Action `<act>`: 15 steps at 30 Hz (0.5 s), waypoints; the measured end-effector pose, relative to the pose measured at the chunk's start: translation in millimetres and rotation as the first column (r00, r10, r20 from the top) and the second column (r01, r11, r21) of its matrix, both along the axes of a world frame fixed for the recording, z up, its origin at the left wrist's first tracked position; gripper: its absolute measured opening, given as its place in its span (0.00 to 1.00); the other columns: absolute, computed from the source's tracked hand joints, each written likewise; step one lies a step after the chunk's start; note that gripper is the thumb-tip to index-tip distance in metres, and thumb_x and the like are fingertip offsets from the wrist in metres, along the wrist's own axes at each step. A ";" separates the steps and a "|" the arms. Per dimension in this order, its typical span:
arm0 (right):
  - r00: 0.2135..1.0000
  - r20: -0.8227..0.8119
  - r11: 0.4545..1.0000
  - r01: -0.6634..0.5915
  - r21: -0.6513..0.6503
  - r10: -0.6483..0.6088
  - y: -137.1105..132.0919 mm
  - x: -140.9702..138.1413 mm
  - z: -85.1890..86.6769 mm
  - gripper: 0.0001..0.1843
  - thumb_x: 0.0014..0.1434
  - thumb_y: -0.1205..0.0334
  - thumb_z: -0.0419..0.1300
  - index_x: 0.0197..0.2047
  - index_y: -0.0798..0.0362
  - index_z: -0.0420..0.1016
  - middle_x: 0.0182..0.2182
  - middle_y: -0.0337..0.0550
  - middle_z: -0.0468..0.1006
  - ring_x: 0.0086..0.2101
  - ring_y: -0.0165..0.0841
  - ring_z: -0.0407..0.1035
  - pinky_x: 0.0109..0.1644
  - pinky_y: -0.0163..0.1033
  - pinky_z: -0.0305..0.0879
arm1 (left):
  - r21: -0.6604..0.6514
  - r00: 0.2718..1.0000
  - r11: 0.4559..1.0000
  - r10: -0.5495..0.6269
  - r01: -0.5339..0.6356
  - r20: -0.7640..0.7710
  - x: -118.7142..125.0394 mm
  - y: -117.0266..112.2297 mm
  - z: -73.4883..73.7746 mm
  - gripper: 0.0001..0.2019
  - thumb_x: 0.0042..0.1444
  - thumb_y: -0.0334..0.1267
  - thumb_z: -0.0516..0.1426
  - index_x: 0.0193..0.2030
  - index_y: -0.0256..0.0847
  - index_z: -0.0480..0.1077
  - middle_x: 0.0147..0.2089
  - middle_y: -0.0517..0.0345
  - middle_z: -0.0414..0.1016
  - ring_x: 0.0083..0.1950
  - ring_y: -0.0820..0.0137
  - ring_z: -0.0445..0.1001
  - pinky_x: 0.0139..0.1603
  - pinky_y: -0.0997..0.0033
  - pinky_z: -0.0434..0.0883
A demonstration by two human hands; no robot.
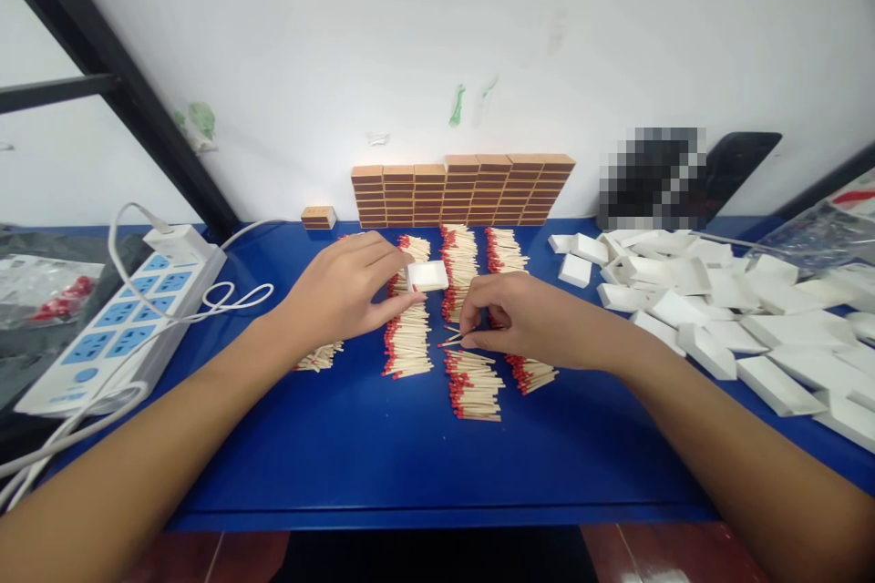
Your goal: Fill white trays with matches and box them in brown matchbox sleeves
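My left hand (348, 287) pinches the left end of a small white matchbox tray (427, 276) between thumb and fingers, holding it over the rows of matches. A bit of red shows at the tray's lower left corner. To its right, my right hand (506, 314) has thumb and fingers closed on a few matches (451, 340), their red heads pointing left. Piles of red-headed matches lie in columns beneath and between my hands, one pile (408, 337) near the left thumb and another (474, 385) just below the right fingers.
Brown matchboxes (465, 191) are stacked against the wall, with a few (318, 218) apart on the left. White trays (725, 291) heap up at the right. A power strip (129, 319) with white cables lies left on the blue table (383, 465). A dark phone-like object (742, 173) leans at back right.
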State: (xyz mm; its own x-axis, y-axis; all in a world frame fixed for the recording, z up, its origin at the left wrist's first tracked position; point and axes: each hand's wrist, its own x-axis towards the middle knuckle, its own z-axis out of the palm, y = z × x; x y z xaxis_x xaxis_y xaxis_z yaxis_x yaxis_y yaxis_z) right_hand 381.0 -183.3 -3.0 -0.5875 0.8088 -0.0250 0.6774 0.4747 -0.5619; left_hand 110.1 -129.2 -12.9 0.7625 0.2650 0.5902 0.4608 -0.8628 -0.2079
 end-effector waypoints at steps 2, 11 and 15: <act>0.999 0.033 1.000 0.021 0.012 -0.022 0.4 -0.2 -1.1 0.03 0.61 0.60 0.67 0.38 0.50 0.81 0.37 0.40 0.81 0.35 0.32 0.72 0.36 0.38 0.64 | 0.001 1.000 1.000 0.002 -0.002 -0.004 0.1 0.1 0.1 0.16 0.67 0.46 0.62 0.50 0.34 0.75 0.40 0.48 0.81 0.43 0.58 0.80 0.46 0.58 0.78; 0.993 0.115 0.999 0.038 0.001 -0.038 -1.0 -4.2 1.6 0.05 0.61 0.62 0.65 0.32 0.51 0.76 0.30 0.40 0.77 0.28 0.31 0.66 0.30 0.37 0.59 | 0.010 1.000 1.000 0.003 -0.003 -0.002 -0.7 0.3 -0.3 0.17 0.68 0.48 0.60 0.50 0.34 0.75 0.40 0.48 0.81 0.43 0.59 0.80 0.46 0.58 0.78; 0.992 0.121 0.999 0.037 -0.004 -0.036 -1.8 -4.2 1.1 0.05 0.62 0.62 0.64 0.34 0.51 0.77 0.31 0.41 0.78 0.29 0.32 0.67 0.30 0.38 0.57 | 0.002 1.000 1.000 0.006 -0.006 -0.005 -1.3 0.1 0.3 0.17 0.68 0.48 0.60 0.50 0.34 0.75 0.40 0.48 0.81 0.43 0.58 0.80 0.45 0.58 0.78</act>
State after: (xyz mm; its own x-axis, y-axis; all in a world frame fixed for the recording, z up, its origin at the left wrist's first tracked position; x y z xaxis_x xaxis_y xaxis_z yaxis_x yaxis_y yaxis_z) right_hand 376.8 -185.1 -2.0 -0.5499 0.8293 -0.0991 0.7576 0.4453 -0.4772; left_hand 108.7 -129.2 -12.6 0.7638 0.2685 0.5870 0.4650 -0.8596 -0.2119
